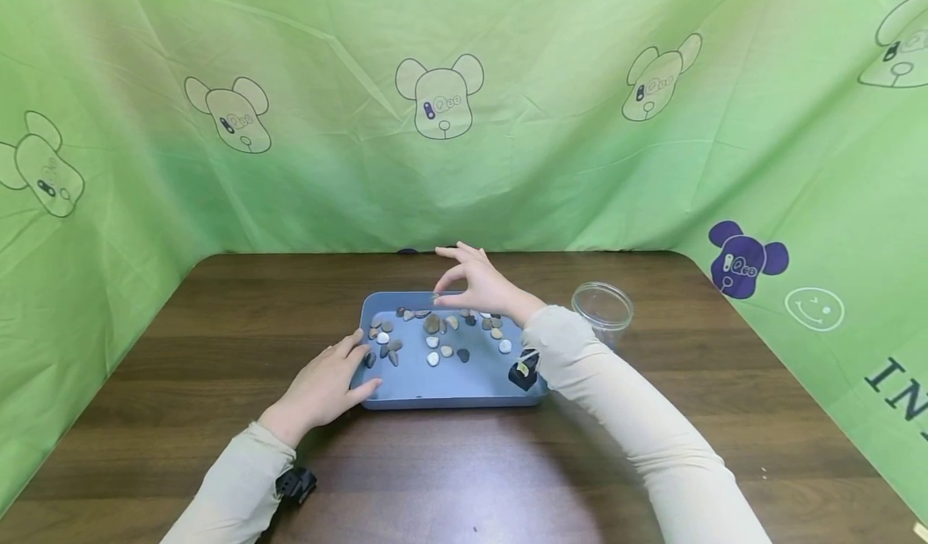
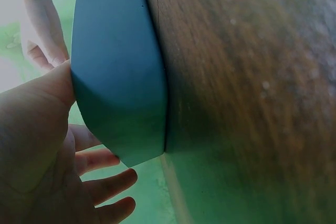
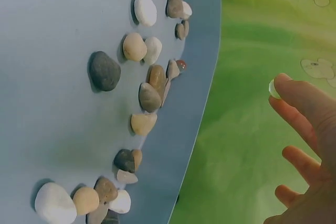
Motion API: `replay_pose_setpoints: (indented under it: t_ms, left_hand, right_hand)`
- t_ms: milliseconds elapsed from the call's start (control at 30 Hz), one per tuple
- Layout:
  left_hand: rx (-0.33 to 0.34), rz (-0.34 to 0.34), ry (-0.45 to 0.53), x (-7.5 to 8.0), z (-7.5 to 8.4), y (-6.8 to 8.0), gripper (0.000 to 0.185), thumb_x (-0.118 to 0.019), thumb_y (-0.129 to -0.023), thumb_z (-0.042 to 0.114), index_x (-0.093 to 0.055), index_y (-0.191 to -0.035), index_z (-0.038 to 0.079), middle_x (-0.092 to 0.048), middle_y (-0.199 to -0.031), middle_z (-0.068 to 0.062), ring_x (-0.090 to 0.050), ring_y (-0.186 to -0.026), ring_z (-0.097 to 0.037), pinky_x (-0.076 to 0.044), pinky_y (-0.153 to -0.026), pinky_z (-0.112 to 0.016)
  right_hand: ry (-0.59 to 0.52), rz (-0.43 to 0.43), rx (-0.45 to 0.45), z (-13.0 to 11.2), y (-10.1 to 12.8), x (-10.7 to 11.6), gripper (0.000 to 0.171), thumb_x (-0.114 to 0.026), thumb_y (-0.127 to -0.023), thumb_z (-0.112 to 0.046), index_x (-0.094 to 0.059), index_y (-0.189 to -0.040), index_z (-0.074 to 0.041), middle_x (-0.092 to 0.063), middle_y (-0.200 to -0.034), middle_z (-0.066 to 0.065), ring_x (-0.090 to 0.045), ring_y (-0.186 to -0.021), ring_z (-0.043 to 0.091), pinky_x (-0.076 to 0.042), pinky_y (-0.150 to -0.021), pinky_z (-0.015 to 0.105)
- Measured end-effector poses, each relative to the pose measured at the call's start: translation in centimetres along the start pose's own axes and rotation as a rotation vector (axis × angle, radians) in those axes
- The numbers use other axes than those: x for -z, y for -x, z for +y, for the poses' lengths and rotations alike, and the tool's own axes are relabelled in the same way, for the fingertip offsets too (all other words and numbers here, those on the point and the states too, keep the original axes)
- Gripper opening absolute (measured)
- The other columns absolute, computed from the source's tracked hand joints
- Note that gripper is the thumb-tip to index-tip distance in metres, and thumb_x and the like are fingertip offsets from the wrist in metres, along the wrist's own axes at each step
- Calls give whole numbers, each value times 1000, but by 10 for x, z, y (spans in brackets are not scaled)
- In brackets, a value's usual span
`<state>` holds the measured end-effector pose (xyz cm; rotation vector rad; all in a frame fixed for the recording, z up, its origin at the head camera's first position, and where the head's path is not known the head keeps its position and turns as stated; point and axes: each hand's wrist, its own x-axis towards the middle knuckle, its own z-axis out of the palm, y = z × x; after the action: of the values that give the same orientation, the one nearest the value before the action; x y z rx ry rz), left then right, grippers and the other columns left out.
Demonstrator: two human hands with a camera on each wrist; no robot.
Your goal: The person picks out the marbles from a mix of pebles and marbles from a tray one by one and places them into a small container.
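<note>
A small pebble (image 1: 436, 296) sits pinched between the right hand's (image 1: 482, 286) fingers (image 3: 294, 90).

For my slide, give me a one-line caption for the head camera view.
Right hand pinches a pebble above a blue tray of stones while the left hand steadies its corner.

The pale bit (image 3: 272, 88) pinched in my right fingers (image 3: 299, 95) is too small to identify. My left fingers (image 2: 107, 184) are half hidden behind the tray wall (image 2: 118, 77), and the wrist view cuts off my palm.
</note>
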<state>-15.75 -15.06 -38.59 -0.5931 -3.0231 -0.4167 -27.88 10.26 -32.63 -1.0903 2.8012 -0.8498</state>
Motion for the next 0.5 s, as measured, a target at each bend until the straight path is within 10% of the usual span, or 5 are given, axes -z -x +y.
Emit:
replay_pose_setpoints:
  t_ms: [500]
  left_hand:
    - [4,-4,-1,1,0,0,57,-57,-89,41,-53,-127,-2,-40,-144,-23,-43,-130,-39,-37,-107,-50]
  right_hand:
    - [-15,31,4,4,10,7,10,-73,-80,-22,-74,-86,-14,-35,-149,16,-11,-144,42,1,-114,63]
